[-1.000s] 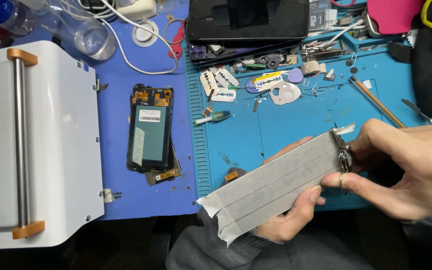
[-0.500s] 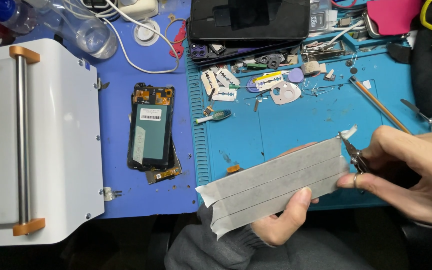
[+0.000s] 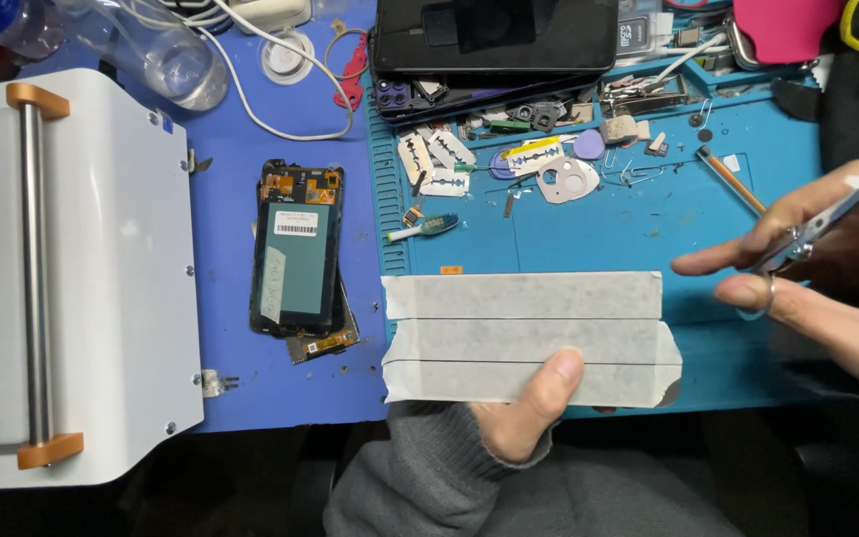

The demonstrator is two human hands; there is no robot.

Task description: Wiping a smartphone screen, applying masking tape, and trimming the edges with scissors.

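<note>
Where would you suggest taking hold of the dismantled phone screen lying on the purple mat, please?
Grip the phone screen by its two long edges near the middle, coming straight down from above. It lies flat, its length running away from the person, with bare purple mat on both sides. Avoid the top end and lower right corner, where orange flex parts stick out and look fragile.

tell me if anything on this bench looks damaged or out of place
The phone on the blue mat lies opened, orange ribbon parts bare, stacked crooked on another piece. Loose razor blades and small parts litter the teal mat.

Head view, close above workbench (image 3: 648, 229)
</note>
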